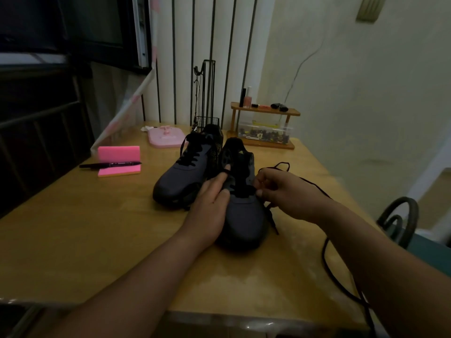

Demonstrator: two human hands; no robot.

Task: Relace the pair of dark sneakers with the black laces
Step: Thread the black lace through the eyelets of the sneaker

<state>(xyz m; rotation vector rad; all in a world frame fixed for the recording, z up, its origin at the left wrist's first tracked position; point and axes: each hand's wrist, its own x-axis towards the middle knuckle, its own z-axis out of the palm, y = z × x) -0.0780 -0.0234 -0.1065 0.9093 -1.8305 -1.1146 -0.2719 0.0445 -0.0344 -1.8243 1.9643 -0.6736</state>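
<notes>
Sneaker (180, 174) toward table's (73, 228) far edge laced; near sneaker (244, 215) seemingly barely begun, left hand (210, 203) flat steadying, right hand (280, 189) pinching lace (271, 217).

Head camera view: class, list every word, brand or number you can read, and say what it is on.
No text can be read.
Pen: white print, too small to read.
Near sneaker, tongue: yellow logo, too blurred.
Clear box: contents' labels too blurred.

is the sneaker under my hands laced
Mostly unlaced: the sneaker shows a bare tongue, and the black lace trails loose across the table.
</notes>
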